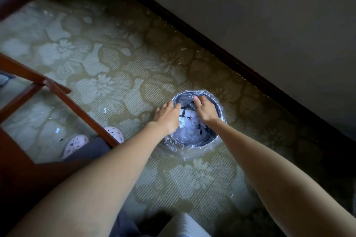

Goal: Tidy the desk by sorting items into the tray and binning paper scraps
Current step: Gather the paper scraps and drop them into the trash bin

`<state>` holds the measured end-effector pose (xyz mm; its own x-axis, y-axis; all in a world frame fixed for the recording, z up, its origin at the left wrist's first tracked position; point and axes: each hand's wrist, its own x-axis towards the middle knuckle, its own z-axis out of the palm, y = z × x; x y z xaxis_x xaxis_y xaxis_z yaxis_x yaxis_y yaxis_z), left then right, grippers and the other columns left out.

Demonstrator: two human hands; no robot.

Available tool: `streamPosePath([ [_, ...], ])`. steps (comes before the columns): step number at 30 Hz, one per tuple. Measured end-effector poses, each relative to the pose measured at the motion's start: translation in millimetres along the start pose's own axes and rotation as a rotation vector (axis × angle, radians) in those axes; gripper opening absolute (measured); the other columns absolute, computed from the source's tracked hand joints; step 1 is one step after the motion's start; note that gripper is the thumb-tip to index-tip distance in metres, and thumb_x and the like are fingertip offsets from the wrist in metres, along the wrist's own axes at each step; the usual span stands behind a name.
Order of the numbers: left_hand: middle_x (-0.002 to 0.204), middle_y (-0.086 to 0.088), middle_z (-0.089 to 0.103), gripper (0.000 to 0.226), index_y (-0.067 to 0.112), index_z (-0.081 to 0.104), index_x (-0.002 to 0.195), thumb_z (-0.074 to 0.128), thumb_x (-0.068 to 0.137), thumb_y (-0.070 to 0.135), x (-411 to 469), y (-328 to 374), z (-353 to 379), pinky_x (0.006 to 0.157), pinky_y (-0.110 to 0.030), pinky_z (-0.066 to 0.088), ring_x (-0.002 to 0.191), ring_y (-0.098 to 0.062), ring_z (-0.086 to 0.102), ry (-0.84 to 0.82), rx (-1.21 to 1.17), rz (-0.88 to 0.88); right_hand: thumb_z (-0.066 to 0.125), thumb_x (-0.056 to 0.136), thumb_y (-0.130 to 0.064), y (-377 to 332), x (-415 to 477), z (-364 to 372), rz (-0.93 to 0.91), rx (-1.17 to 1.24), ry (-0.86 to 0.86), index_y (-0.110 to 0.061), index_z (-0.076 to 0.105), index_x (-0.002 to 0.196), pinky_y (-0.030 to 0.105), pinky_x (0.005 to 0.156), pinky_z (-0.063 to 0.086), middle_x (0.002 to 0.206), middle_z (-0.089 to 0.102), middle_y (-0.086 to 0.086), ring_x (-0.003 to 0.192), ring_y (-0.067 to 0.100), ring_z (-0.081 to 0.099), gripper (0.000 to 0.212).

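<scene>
We log: lined waste bin [222, 110] on carpet [134, 59] | paper scraps [187, 119] inside, partly hidden by hands | left hand [168, 115]: grip loosely spread at rim | right hand [205, 110]: grip bent downward, underside hidden, cannot tell | stray scraps [105, 110] on carpet.

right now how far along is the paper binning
Done: many scraps lie in the bin. In hand: left hand and right hand hover over it, apparently dropping more. Left: two stray scraps on the carpet; desk and tray are out of view.
</scene>
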<state>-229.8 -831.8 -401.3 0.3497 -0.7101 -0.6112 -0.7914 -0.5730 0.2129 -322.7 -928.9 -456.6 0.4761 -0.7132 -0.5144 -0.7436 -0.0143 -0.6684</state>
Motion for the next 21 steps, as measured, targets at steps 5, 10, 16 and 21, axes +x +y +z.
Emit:
streamPosePath([
  [5, 0.137, -0.015, 0.038, 0.041, 0.006, 0.040, 0.132, 0.038, 0.092, 0.001, -31, 1, -26, 0.107, -0.041, 0.031, 0.129, -0.031, 0.036, 0.097, 0.002, -0.050, 0.034, 0.100, -0.029, -30, -16, -9, -0.072, -0.094, 0.106, -0.004, 0.049, 0.087, 0.029, 0.071, 0.032, 0.090, 0.057, 0.013, 0.082, 0.024, 0.049, 0.032],
  [10, 0.131, -0.016, 0.047, 0.034, 0.005, 0.050, 0.125, 0.035, 0.094, 0.005, -76, -2, -69, 0.100, -0.040, 0.038, 0.121, -0.033, 0.046, 0.267, 0.018, -0.116, 0.036, 0.092, -0.010, -69, -55, -28, -0.189, -0.431, 0.110, 0.002, 0.054, 0.104, 0.035, 0.074, 0.040, 0.103, 0.058, 0.020, 0.095, 0.036, 0.056, 0.025],
  [16, 0.126, -0.017, 0.052, 0.032, 0.006, 0.052, 0.120, 0.031, 0.096, 0.010, -161, -16, -142, 0.092, -0.041, 0.042, 0.116, -0.036, 0.050, 0.564, -0.017, -0.199, 0.037, 0.092, -0.010, -155, -126, -50, -0.530, -0.629, 0.236, 0.001, 0.052, 0.102, 0.039, 0.073, 0.042, 0.105, 0.055, 0.019, 0.093, 0.041, 0.057, 0.021],
  [21, 0.121, -0.018, 0.055, 0.031, 0.009, 0.053, 0.117, 0.031, 0.097, 0.017, -251, -58, -179, 0.087, -0.043, 0.043, 0.111, -0.038, 0.052, 0.852, -0.054, -0.269, 0.039, 0.092, -0.009, -242, -206, -39, -0.867, -0.617, 0.352, -0.001, 0.053, 0.107, 0.037, 0.067, 0.039, 0.103, 0.055, 0.017, 0.087, 0.041, 0.058, 0.022],
])
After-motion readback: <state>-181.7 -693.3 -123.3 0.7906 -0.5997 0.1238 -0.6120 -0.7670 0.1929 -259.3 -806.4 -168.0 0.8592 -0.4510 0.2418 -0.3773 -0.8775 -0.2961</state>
